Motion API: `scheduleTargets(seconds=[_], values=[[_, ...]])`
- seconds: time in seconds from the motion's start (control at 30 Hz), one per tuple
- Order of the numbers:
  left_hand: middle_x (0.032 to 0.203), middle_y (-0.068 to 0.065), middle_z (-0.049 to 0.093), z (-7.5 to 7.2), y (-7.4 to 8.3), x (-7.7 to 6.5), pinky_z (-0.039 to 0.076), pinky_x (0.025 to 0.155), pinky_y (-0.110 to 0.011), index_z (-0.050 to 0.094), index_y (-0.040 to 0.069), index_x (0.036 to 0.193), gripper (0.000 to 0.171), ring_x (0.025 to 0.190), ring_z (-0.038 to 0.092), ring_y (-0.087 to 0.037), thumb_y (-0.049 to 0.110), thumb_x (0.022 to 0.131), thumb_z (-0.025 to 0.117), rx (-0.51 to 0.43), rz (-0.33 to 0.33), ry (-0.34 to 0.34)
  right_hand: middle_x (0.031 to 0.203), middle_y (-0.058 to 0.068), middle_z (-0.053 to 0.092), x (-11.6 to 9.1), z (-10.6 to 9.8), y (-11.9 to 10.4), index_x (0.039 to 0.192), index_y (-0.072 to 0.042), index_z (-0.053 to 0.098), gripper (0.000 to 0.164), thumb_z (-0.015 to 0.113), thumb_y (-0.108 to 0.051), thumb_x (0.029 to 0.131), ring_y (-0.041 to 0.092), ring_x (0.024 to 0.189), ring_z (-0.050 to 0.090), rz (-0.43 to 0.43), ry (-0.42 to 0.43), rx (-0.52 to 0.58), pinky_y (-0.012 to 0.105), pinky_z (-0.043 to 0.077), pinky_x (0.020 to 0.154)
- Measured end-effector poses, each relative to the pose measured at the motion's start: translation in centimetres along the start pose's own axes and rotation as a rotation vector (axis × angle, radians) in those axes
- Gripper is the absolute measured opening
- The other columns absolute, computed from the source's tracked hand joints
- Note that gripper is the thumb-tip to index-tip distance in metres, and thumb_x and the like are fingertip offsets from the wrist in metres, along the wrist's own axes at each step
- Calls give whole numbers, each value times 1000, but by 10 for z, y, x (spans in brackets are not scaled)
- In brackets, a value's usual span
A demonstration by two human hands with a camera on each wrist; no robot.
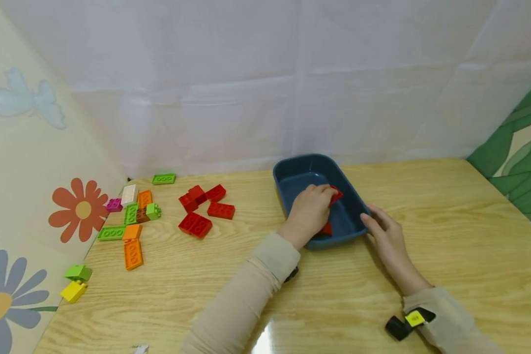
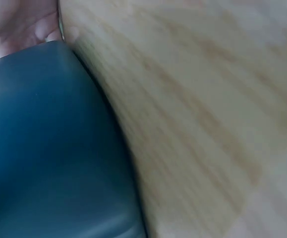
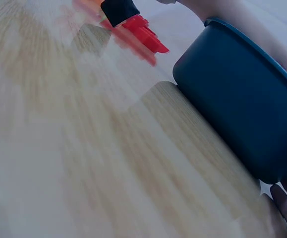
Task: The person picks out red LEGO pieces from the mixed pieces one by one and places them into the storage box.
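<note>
A dark blue plastic bin (image 1: 292,169) stands on the table. My left hand (image 1: 309,209) reaches over its near left side and grips a red toy brick (image 1: 336,194) inside it. More red (image 1: 326,229) shows below that hand, at the bin's near end. At the near right corner, my right hand (image 1: 386,241) holds the bin with the thumb at the rim and the fingers along the outside. The right wrist view shows the outer wall of the bin (image 3: 237,99) with the right fingers (image 3: 284,201) by its lower corner.
Several red bricks (image 1: 195,225) lie left of the bin. Farther left are green, orange, white and magenta bricks, among them an orange one (image 1: 133,254). A yellow brick (image 1: 73,291) sits by the left panel. A white cloth (image 1: 230,98) hangs behind the table.
</note>
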State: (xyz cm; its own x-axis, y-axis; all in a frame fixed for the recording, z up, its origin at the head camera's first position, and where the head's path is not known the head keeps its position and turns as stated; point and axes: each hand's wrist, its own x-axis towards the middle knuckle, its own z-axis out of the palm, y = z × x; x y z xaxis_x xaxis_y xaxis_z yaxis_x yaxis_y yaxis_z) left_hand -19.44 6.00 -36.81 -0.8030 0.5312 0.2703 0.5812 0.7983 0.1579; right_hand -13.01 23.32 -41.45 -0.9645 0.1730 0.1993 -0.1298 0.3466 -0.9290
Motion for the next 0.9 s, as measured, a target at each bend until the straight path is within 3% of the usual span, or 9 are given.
scheduleTargets(seconds=[0.4,0.63,0.9], values=[[116,2,70,3,0,-3,56,82,-27,66,20,117,32,94,60,-15,13,86,63,25,-17,-24,99,-35,55,-1,0,-1,132,8,48,50,52,-24,95,-14,89,54,0,-3,3,-1,46,72],[110,2,71,5,-1,-1,56,78,-29,67,19,114,31,89,59,-16,13,84,64,-4,-82,-102,100,-35,55,0,0,-1,133,8,47,50,51,-25,95,-14,91,53,-1,-7,-2,-1,46,73],[113,3,70,3,0,-1,56,80,-28,66,22,119,35,91,59,-16,17,84,65,44,-79,-144,100,-35,55,0,0,0,133,6,48,50,52,-25,95,-15,91,53,8,-5,6,-1,46,73]])
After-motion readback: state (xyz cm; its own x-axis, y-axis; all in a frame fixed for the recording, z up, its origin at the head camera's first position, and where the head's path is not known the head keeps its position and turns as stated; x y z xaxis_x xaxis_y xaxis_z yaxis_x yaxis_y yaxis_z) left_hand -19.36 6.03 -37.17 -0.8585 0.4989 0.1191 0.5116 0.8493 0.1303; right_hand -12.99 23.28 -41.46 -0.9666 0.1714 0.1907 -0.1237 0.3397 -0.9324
